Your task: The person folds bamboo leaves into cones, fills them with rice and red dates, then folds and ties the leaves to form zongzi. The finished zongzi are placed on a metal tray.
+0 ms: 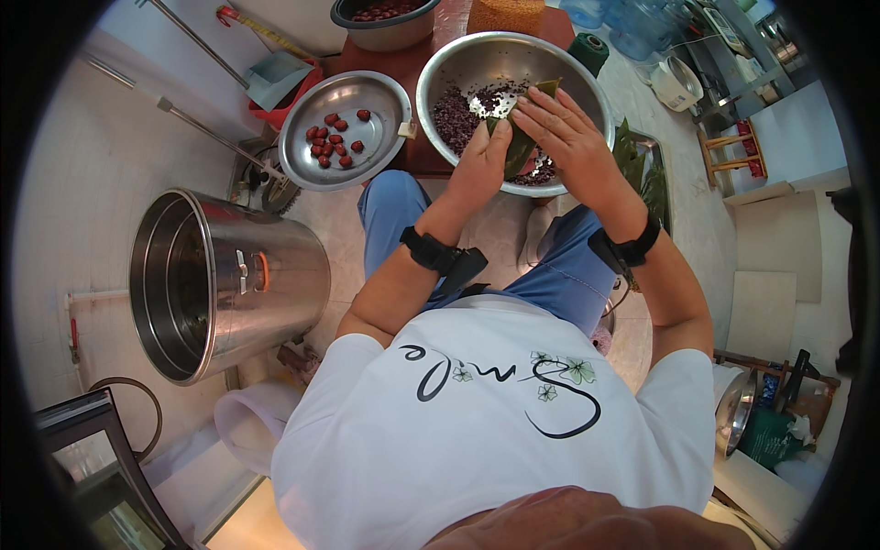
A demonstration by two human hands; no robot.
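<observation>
Both my hands are over a wide steel basin (432,69) of dark purple rice grains (454,117). Between them is a long green leaf (520,152), probably bamboo, which looks folded. My left hand (481,159) pinches its near left side, thumb uppermost. My right hand (565,141) lies flat along the leaf's right side with fingers stretched out, and the leaf's tip shows past them. Whether anything is inside the leaf is hidden. A shallow steel basin (302,155) to the left holds several red dates (328,144).
More leaves (636,161) lie in a metal tray (665,199) at right. Behind the basins stand a pot of red dates (385,34) and a green twine spool (589,53). A tall steel barrel (268,275) is at left. A white bucket (677,84) sits at far right.
</observation>
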